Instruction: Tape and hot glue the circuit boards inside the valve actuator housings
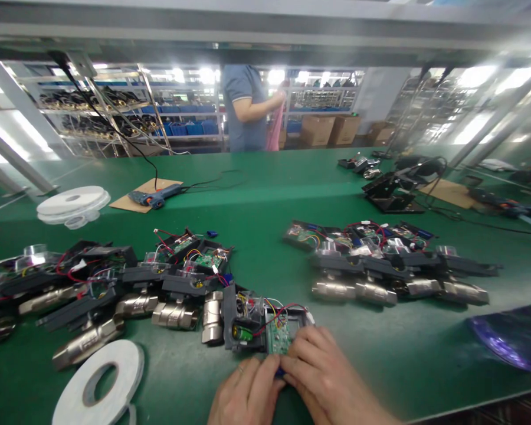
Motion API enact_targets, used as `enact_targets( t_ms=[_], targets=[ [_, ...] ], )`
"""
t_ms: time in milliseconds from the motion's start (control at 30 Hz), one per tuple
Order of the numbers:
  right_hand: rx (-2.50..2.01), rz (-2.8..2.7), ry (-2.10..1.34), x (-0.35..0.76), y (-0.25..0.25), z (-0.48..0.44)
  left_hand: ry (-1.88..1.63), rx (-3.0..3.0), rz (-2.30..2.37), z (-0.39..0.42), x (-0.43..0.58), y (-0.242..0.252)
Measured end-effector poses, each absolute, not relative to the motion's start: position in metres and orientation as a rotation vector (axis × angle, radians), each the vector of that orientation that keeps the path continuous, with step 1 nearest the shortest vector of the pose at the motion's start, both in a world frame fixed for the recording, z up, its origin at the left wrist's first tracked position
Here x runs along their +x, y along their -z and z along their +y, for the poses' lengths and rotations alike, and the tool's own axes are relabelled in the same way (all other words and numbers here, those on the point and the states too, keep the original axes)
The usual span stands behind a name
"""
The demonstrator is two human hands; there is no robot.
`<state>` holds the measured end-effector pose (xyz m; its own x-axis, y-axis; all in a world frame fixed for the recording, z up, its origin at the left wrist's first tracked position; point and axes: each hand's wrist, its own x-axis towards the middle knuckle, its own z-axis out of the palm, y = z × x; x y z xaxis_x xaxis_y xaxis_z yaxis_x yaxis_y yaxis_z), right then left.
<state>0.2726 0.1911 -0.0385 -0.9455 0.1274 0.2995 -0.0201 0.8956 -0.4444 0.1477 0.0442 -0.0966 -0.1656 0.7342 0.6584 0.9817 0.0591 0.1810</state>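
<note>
Open case: the gray case (230,321) lies on the green tabletop (265,221), just beyond your hands, its circuit board (278,333) facing up.
Your hands: left (248,392) and right (325,369) are curled inward, fingertips meeting over a small blue part (280,372) at the board's near edge; you cover too much of it to tell which fingers pinch it.
Nearer hand: your right reaches farther up, its fingers lying along the board's right side; your left sits lower, below the board's near left corner.
Long axis: the opened case and its metal valve (212,319) stretch left to right across you, valve at the left end; the valve's own length points away from you.
Wires: a red wire (287,307) arches over the board's far end, ahead of your right fingers.
Left side: tight for you; another valve (176,316) lies just beside yours, and a white tape roll (126,360) lies left of your left hand.
Right side: roomier; green surface runs from your right wrist toward a shiny purple item (513,336).
Far side: green surface also shows between the left units and the right row of units (376,265).
Near edge: the tabletop's edge slants past your right forearm, lower right.
</note>
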Motion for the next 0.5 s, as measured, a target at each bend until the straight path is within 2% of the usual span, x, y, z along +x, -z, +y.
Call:
enact_targets(
  t_ms=[133,267,500],
  targets=[
    [-0.085,-2.813,-0.736,0.276,0.028,0.194,0.762,-1.749,-1.892,0.044,0.147,0.097],
    [-0.085,-2.636,-0.924,0.284,0.024,0.205,0.653,-1.764,-1.858,0.041,0.146,0.099],
    [-0.130,-2.696,-0.883,0.292,0.018,0.216,0.598,-1.791,-1.854,0.040,0.145,0.099]
  ],
)
